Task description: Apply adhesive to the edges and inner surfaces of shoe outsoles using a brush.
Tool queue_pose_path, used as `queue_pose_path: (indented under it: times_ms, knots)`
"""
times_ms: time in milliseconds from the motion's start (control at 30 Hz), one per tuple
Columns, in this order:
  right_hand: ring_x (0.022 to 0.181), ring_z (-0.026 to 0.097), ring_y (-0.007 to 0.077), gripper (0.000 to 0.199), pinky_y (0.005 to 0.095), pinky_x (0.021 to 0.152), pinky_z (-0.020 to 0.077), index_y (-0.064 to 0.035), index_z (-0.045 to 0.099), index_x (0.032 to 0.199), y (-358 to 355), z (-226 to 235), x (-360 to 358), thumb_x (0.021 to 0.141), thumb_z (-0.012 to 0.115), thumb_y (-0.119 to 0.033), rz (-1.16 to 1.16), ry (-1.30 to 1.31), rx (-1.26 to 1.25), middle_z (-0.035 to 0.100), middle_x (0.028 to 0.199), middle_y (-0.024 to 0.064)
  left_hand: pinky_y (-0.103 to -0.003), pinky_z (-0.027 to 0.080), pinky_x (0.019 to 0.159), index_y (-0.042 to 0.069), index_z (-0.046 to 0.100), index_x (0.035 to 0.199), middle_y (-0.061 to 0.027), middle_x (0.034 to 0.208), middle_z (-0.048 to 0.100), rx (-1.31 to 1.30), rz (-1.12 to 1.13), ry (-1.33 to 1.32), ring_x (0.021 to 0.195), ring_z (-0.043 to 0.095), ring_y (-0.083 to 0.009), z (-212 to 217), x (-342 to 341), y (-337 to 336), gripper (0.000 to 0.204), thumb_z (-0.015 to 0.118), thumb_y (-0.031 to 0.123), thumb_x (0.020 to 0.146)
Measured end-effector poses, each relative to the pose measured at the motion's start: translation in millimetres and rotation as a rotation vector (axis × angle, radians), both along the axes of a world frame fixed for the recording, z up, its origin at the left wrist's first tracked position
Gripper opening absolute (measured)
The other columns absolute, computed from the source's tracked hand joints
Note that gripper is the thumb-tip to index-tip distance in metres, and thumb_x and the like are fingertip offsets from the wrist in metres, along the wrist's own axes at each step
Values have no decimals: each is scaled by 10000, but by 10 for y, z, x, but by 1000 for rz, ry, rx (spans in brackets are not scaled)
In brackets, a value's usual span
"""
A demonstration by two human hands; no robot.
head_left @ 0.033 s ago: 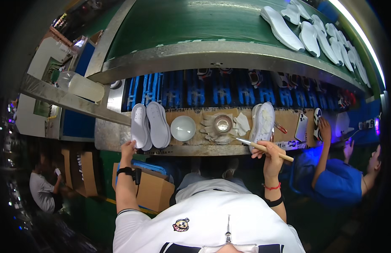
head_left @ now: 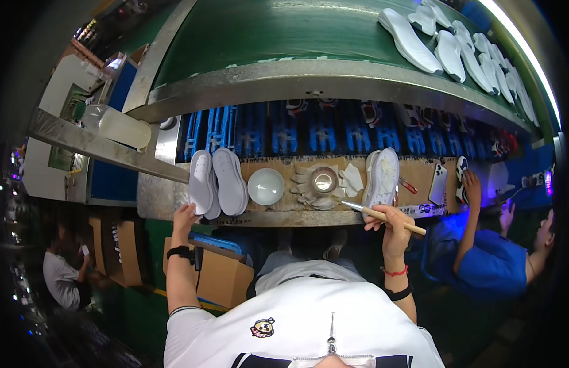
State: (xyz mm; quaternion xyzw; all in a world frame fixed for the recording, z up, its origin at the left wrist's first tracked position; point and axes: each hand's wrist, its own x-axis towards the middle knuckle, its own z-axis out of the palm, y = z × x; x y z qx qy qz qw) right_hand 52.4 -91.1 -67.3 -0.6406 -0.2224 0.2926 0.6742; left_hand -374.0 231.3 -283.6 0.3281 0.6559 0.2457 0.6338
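Note:
My left hand (head_left: 185, 218) pinches the near end of a white shoe sole (head_left: 200, 182), the leftmost of several stacked in two short piles on the bench. Another white sole (head_left: 229, 183) lies just right of it. In my right hand (head_left: 392, 230) is a brush (head_left: 383, 216) with a pale wooden handle, its tip pointing left above the bench edge. Beyond that hand rests a white shoe sole (head_left: 383, 178) with a yellowish, glossy inner face. Between my hands stand a white bowl (head_left: 265, 186) and a small round dish (head_left: 324, 180) set on pale work gloves (head_left: 303, 189).
Above the bench runs a green conveyor (head_left: 266, 37) with several white soles (head_left: 451, 55) at its right. A white phone (head_left: 438, 184) lies on the bench, near a co-worker in blue (head_left: 490, 257) handling a shoe. A metal bar (head_left: 106, 147) crosses at left; a cardboard box (head_left: 226, 279) stands below.
My left hand has shifted slightly left, and the sole in it has moved a little the same way. My right hand with the brush is nearly still.

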Motion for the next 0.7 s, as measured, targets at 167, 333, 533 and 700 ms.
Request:
queue_pose_path:
  times_ms: [167, 333, 533, 700]
  knots:
    - [589, 634, 204, 332, 232, 525, 445, 113, 629, 922, 58, 11, -66, 875, 421, -141, 107, 36, -11, 658, 749, 195, -336, 539, 769, 30, 392, 1246, -112, 1106, 560, 103, -164, -367, 961, 599, -203, 996, 570, -443, 459, 569, -6, 824]
    - [610, 628, 170, 280, 219, 546, 464, 90, 642, 928, 221, 129, -140, 897, 449, -111, 252, -21, -8, 664, 761, 171, -323, 548, 794, 31, 331, 1293, -128, 1201, 506, 234, -363, -472, 1047, 568, -224, 1716, 1590, -972, 560, 563, -65, 793]
    - [608, 628, 164, 232, 238, 573, 505, 81, 652, 901, 386, 281, -191, 883, 476, -68, 368, -145, 74, 666, 752, 157, -277, 521, 799, -20, 396, 1214, -115, 1097, 556, 422, -423, -444, 982, 582, -174, 2001, 2138, -1277, 443, 557, -82, 806]
    - [598, 632, 149, 191, 232, 539, 502, 57, 662, 883, 512, 265, -234, 855, 497, -37, 440, -298, 77, 667, 735, 137, -261, 490, 826, -34, 408, 1205, -107, 1076, 567, 487, -443, -446, 974, 576, -154, 2052, 2250, -1351, 431, 560, -85, 804]
